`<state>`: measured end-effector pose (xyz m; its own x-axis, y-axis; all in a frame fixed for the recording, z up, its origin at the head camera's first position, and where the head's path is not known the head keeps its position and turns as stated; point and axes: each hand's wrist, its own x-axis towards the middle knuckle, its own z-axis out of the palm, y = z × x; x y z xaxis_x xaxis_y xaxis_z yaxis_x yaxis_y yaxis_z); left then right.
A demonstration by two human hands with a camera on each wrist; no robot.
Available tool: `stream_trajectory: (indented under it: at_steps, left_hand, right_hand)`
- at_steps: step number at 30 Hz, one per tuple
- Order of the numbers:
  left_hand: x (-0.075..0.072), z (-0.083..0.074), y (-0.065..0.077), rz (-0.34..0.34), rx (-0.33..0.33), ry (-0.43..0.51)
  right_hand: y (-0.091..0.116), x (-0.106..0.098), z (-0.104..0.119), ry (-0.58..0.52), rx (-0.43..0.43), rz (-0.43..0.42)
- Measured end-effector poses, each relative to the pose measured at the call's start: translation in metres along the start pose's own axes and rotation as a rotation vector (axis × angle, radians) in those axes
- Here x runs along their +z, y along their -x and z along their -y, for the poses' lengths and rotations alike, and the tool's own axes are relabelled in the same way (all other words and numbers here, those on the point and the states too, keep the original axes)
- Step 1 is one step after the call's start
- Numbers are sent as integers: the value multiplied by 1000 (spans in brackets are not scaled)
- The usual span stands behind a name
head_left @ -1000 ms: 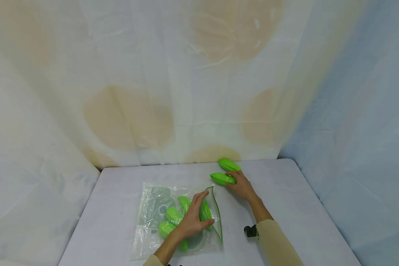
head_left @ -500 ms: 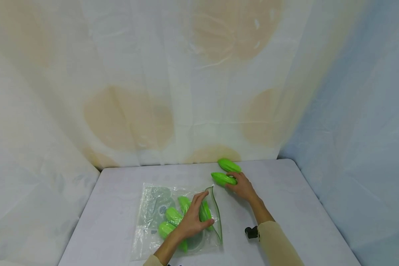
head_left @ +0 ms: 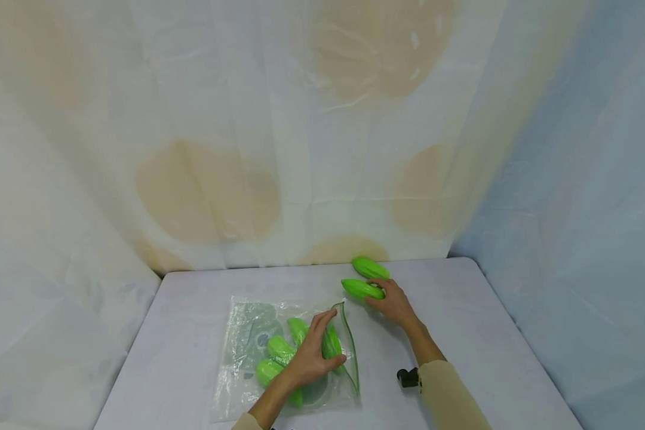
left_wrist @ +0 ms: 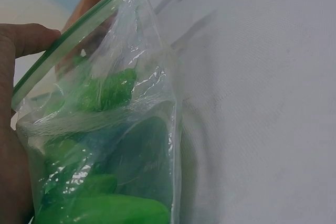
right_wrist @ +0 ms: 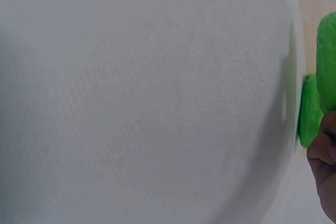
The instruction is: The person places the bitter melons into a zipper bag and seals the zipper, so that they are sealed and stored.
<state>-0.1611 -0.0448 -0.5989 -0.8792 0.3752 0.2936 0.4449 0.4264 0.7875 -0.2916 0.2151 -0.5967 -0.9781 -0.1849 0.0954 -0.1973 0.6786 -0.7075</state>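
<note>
My right hand (head_left: 393, 301) grips the near end of a bright green, ridged bitter melon (head_left: 359, 289) with a pointed tip. Just behind it, near the table's back edge, a second bitter melon (head_left: 369, 267) lies on the table. In the right wrist view the gripped melon (right_wrist: 328, 61) stands at the right edge, partly cut off. My left hand (head_left: 310, 358) rests over a clear zip bag (head_left: 236, 382), thumb and fingers spread at its green-edged mouth. Several green melons (head_left: 281, 349) show through the plastic. The left wrist view has a thumb (left_wrist: 37, 38) touching the zip edge (left_wrist: 79, 32).
A white cloth covers the table (head_left: 193, 310). A patterned curtain (head_left: 301, 179) hangs along its back edge, and a bluish sheet (head_left: 564, 269) stands at the right. The wrist camera (head_left: 407, 377) sticks out by my right sleeve.
The gripped melon and my right hand have shifted very slightly to the right. My left hand and the bag look unchanged.
</note>
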Motion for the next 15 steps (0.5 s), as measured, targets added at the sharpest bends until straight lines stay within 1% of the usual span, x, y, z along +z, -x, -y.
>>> stream_trajectory:
  at_steps: [7,15]
  left_hand:
    - [0,0,1,1,2,8]
    - [0,0,0,-2,12,2]
  right_hand:
    - [2,-3,3,-12,-30,-26]
    - [5,-6,6,-57,-24,-31]
